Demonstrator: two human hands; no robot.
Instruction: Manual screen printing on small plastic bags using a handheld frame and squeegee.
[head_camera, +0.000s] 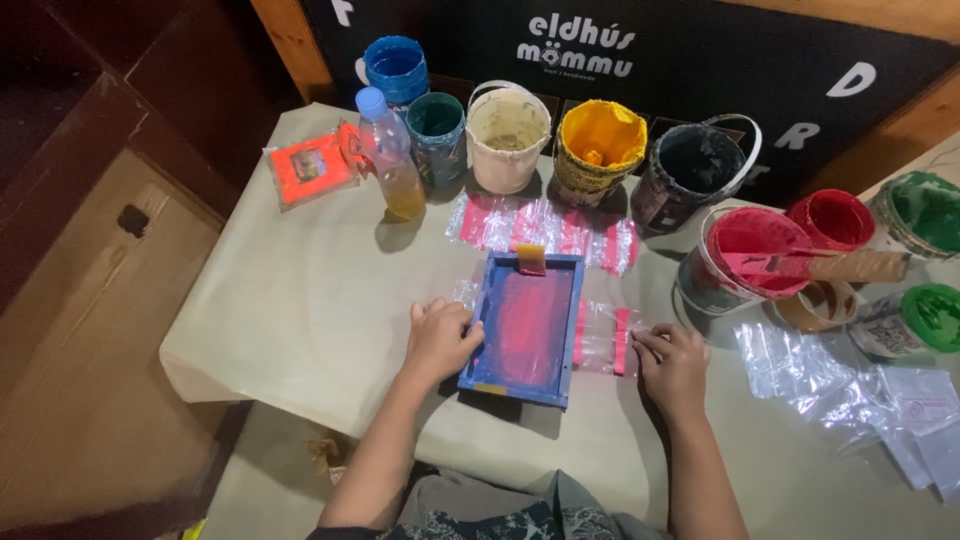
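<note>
A small blue-framed printing screen (526, 330), smeared pink-red inside, lies on the paper-covered table (300, 310). My left hand (440, 335) grips its left edge. My right hand (672, 362) rests to the right of the frame, fingertips pressing on a clear plastic bag (604, 338) with a red printed stripe that sticks out from under the screen. A small tan scraper (531, 259) sits at the far end of the screen.
Several paint buckets line the back: blue (396, 68), teal (436, 125), white (508, 135), yellow (600, 145), black (692, 170), red (745, 255), green (920, 210). A plastic bottle (392, 160), printed bags (545, 228), an orange packet (310, 168) and clear bags (850, 385) lie around.
</note>
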